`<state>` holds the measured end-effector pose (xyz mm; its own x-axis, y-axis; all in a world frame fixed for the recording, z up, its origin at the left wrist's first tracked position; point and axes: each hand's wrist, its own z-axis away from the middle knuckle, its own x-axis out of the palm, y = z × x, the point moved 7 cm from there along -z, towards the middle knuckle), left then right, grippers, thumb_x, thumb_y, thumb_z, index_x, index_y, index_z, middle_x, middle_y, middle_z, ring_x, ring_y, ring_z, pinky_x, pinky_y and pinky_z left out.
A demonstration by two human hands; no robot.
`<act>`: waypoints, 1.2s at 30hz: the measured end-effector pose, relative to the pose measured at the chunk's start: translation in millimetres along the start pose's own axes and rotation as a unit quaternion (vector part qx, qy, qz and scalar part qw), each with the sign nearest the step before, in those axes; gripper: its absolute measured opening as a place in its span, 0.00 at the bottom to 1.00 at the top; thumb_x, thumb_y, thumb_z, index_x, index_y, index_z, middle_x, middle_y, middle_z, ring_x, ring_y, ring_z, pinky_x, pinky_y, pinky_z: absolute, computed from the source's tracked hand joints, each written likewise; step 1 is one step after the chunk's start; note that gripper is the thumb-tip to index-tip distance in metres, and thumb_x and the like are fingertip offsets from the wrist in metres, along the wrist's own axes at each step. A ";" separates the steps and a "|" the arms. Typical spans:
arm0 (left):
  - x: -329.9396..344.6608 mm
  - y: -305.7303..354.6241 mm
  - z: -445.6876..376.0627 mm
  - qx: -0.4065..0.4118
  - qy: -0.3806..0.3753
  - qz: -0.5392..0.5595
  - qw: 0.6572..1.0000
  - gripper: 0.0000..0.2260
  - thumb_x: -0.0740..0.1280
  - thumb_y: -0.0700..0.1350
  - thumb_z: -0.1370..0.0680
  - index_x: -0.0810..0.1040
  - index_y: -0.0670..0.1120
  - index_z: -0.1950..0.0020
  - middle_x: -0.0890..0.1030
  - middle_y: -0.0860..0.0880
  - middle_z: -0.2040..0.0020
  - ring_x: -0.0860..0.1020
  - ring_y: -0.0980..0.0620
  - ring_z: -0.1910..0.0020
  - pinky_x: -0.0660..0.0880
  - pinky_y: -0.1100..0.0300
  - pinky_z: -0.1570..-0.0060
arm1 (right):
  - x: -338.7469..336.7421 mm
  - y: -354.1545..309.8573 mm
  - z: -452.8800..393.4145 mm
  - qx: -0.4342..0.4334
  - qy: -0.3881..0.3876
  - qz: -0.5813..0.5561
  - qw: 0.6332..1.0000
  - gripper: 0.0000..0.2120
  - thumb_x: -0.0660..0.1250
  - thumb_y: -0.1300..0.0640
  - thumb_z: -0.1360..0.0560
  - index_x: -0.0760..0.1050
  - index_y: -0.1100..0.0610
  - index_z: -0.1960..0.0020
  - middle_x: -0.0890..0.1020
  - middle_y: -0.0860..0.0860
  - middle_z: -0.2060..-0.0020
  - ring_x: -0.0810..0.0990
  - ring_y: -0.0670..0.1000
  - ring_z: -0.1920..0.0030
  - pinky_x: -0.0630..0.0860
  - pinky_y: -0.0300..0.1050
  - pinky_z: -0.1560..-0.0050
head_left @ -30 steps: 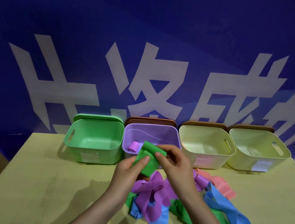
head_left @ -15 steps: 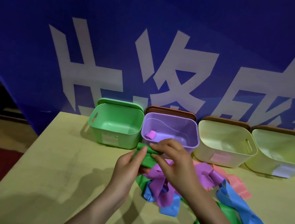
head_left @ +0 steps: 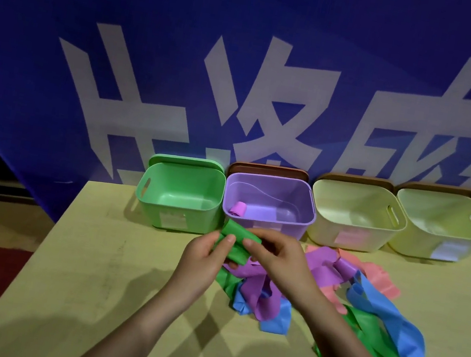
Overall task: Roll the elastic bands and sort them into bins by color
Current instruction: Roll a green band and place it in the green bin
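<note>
Fingers of both hands curl round a partly rolled green band (head_left: 235, 242), the left hand (head_left: 202, 258) pinching its near end with the thumb on top and the right hand (head_left: 277, 255) gripping its far end, holding it above the table (head_left: 95, 264) just in front of the green bin (head_left: 182, 192) and purple bin (head_left: 269, 202). A small purple roll (head_left: 238, 209) lies in the purple bin, two cream bins (head_left: 355, 217) stand to the right, and loose bands (head_left: 362, 305) in purple, blue, green and pink lie heaped on the table under and right of the hands.
</note>
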<state>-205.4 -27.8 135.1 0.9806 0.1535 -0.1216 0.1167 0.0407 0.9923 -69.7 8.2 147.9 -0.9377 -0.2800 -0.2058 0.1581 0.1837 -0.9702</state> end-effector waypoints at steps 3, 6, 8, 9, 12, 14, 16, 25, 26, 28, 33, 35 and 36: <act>2.0 -5.3 -8.0 0.016 -0.001 -0.048 0.999 0.27 0.63 0.61 0.29 0.76 0.34 0.58 0.79 0.34 0.63 0.78 0.44 0.63 0.75 0.43 0.57 | -9.5 1.8 -2.4 -0.008 0.043 0.028 0.999 0.14 0.73 0.64 0.29 0.80 0.44 0.57 0.83 0.46 0.62 0.79 0.51 0.62 0.76 0.48 0.55; 5.7 -4.8 -12.8 0.020 0.004 -0.039 0.999 0.30 0.63 0.63 0.31 0.72 0.33 0.61 0.72 0.34 0.67 0.71 0.49 0.65 0.71 0.47 0.62 | -14.0 -0.6 -5.3 -0.039 0.056 0.074 0.995 0.09 0.73 0.60 0.30 0.77 0.47 0.61 0.77 0.45 0.69 0.70 0.43 0.68 0.69 0.38 0.65; 10.2 -1.2 -16.6 0.009 0.005 -0.002 1.000 0.24 0.65 0.60 0.31 0.74 0.37 0.62 0.73 0.41 0.68 0.71 0.49 0.64 0.70 0.51 0.60 | -18.1 -4.7 -7.6 -0.063 0.062 0.094 0.992 0.02 0.70 0.55 0.31 0.78 0.53 0.60 0.77 0.50 0.69 0.70 0.43 0.69 0.67 0.36 0.66; 14.7 -0.2 -19.3 -0.006 -0.003 0.026 1.000 0.21 0.66 0.58 0.30 0.76 0.39 0.61 0.75 0.42 0.66 0.73 0.49 0.62 0.71 0.51 0.57 | -21.7 -5.8 -9.2 -0.073 0.070 0.098 0.990 0.04 0.69 0.54 0.31 0.79 0.54 0.59 0.77 0.52 0.67 0.70 0.44 0.69 0.67 0.36 0.65; 31.2 -2.2 -30.2 -0.070 -0.015 0.127 0.989 0.08 0.67 0.46 0.23 0.82 0.42 0.55 0.82 0.40 0.57 0.79 0.46 0.56 0.74 0.48 0.49 | -36.3 -4.2 -15.4 -0.096 0.093 0.110 0.985 0.09 0.69 0.54 0.29 0.82 0.52 0.50 0.78 0.53 0.65 0.73 0.44 0.65 0.67 0.33 0.62; 43.3 -5.1 -36.0 -0.110 -0.018 0.184 0.977 0.07 0.64 0.41 0.22 0.82 0.42 0.54 0.83 0.40 0.57 0.80 0.44 0.55 0.75 0.51 0.50 | -46.8 -3.3 -19.9 -0.118 0.107 0.135 0.978 0.13 0.69 0.56 0.28 0.81 0.50 0.43 0.76 0.49 0.65 0.73 0.42 0.64 0.68 0.32 0.60; 54.4 -4.0 -42.3 -0.121 -0.025 0.208 0.970 0.08 0.64 0.42 0.22 0.81 0.40 0.53 0.82 0.39 0.58 0.80 0.44 0.57 0.76 0.55 0.53 | -55.9 -2.3 -23.7 -0.140 0.115 0.169 0.969 0.16 0.69 0.57 0.27 0.79 0.51 0.39 0.73 0.44 0.64 0.73 0.40 0.64 0.69 0.31 0.58; 70.4 -11.8 -62.3 -0.148 -0.027 0.239 0.959 0.09 0.60 0.39 0.20 0.80 0.38 0.50 0.83 0.40 0.58 0.82 0.45 0.58 0.79 0.61 0.57 | -66.3 11.5 -29.7 -0.153 0.044 0.180 0.971 0.17 0.63 0.61 0.22 0.76 0.54 0.34 0.79 0.50 0.52 0.78 0.45 0.51 0.73 0.37 0.49; 69.5 -14.1 -62.2 -0.155 -0.024 0.238 0.958 0.09 0.60 0.38 0.20 0.79 0.38 0.50 0.83 0.41 0.59 0.82 0.45 0.58 0.79 0.61 0.57 | -64.8 13.9 -28.8 -0.144 0.038 0.175 0.973 0.16 0.62 0.59 0.22 0.76 0.53 0.35 0.79 0.50 0.51 0.79 0.46 0.50 0.73 0.37 0.48; 68.8 -17.3 -59.8 -0.170 -0.022 0.245 0.954 0.09 0.59 0.37 0.20 0.79 0.38 0.51 0.83 0.41 0.59 0.82 0.46 0.58 0.79 0.60 0.57 | -62.2 17.4 -27.5 -0.138 0.044 0.168 0.975 0.15 0.61 0.56 0.22 0.78 0.53 0.37 0.80 0.50 0.51 0.79 0.46 0.49 0.74 0.36 0.48; 67.9 -9.3 -56.6 -0.169 -0.035 0.279 0.945 0.09 0.59 0.37 0.20 0.79 0.39 0.53 0.84 0.41 0.59 0.84 0.48 0.58 0.80 0.61 0.55 | -60.6 13.4 -32.0 -0.156 0.073 0.160 0.972 0.15 0.66 0.67 0.26 0.82 0.53 0.43 0.80 0.49 0.49 0.79 0.43 0.47 0.74 0.35 0.46; 62.9 -5.4 -59.1 -0.152 -0.026 0.278 0.948 0.08 0.60 0.36 0.20 0.78 0.37 0.52 0.84 0.42 0.61 0.84 0.49 0.61 0.81 0.60 0.55 | -59.8 11.7 -33.1 -0.152 0.079 0.139 0.975 0.16 0.67 0.67 0.26 0.80 0.53 0.42 0.80 0.47 0.48 0.79 0.43 0.46 0.73 0.35 0.44; 61.5 -2.9 -59.8 -0.143 -0.025 0.277 0.950 0.07 0.59 0.35 0.20 0.77 0.37 0.51 0.84 0.42 0.61 0.84 0.48 0.61 0.81 0.59 0.55 | -59.3 14.2 -33.0 -0.128 0.080 0.095 0.984 0.16 0.67 0.66 0.25 0.78 0.53 0.40 0.81 0.48 0.47 0.79 0.44 0.45 0.74 0.36 0.44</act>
<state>-154.8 40.6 123.4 0.8863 0.1817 0.4259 -0.4597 0.2345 0.8566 -22.0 58.5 150.6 -0.9384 -0.0696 -0.3384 0.2719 0.4553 -0.8478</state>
